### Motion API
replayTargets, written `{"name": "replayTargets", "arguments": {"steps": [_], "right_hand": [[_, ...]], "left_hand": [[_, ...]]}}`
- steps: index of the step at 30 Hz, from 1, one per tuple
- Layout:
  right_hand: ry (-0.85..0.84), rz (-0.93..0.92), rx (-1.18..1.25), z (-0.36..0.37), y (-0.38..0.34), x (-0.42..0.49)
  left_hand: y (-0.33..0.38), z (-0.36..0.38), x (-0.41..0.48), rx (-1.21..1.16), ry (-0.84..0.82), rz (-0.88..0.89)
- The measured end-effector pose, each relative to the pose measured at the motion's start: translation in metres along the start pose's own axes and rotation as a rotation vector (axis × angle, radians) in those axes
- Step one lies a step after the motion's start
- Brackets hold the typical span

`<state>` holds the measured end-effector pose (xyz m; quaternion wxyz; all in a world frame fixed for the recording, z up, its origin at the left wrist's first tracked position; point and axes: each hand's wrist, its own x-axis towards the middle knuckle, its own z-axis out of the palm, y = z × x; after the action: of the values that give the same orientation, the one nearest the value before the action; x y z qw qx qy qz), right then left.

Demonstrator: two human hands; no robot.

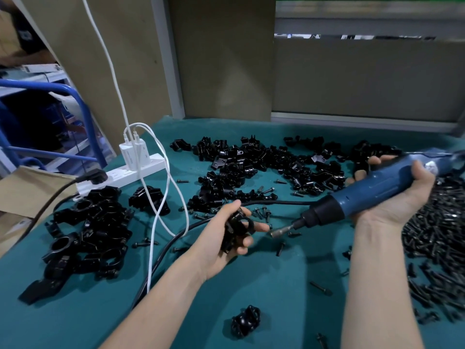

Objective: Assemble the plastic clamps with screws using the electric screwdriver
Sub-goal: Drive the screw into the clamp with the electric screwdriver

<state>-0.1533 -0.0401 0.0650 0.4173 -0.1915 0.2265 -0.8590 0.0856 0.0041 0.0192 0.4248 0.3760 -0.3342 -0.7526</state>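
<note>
The left grip (226,239) is curled round a black clamp (238,227). The right grip (393,206) is wrapped round the blue screwdriver (372,187). Its tip (275,233) sits just beside the clamp. This looks like the screwing step. Next, the tip must go straight onto the screw, which I cannot see.

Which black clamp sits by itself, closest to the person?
The lone clamp at the bottom centre; the others lie in piles or in the left hand.
</note>
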Motion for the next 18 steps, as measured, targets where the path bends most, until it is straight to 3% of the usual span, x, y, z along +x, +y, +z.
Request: {"name": "replayTargets", "arguments": {"steps": [5, 11, 18], "right_hand": [[-0.081, 0.020, -0.120, 0.002, 0.003, -0.004], [-0.341, 0.116, -0.330, 0.009, -0.005, -0.006], [-0.318, 0.132, -0.421, 0.014, -0.006, -0.007]], "left_hand": [[0.003, -0.005, 0.002, -0.192, 0.054, 0.034], [0.006, -0.002, 0.001, -0.362, 0.048, 0.083], [0.006, -0.004, -0.001, -0.213, 0.031, 0.120]]}}
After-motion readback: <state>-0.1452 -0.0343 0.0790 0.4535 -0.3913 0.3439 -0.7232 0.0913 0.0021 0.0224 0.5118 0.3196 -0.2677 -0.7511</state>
